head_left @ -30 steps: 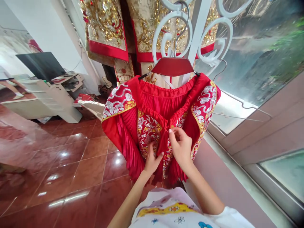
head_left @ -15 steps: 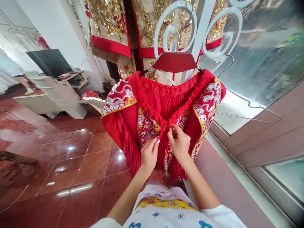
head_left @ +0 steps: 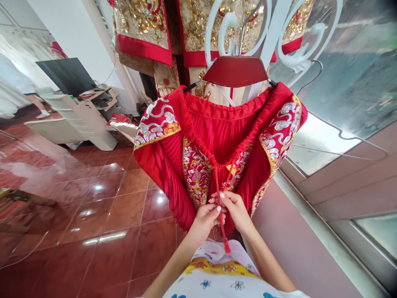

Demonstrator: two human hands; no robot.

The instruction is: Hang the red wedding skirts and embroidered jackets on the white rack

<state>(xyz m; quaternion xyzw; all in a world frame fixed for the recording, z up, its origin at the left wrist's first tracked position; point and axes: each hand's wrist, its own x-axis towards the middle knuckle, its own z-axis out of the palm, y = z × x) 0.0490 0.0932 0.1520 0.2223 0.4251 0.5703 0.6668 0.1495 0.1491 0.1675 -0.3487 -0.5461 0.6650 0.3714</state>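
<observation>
A red pleated skirt with silver and gold embroidered panels hangs from a dark red hanger by its gathered waistband. From the front of the waistband a red drawstring runs down to a small tassel. My left hand pinches the drawstring below the waist. Close beside it, my right hand has its thumb and fingertips on the same drawstring, a little higher. The two hands nearly touch, and some fingertips are hidden behind the cord.
Gold-sequined garments with red hems hang behind a white scrolled metal rack. An empty wire hanger hangs at right by the window. A desk with a dark monitor stands at left on the red tiled floor.
Both hands have moved down from the waistband's front opening and come together lower on the drawstring. The cord and its tassel now show in full. The view has shifted slightly.
</observation>
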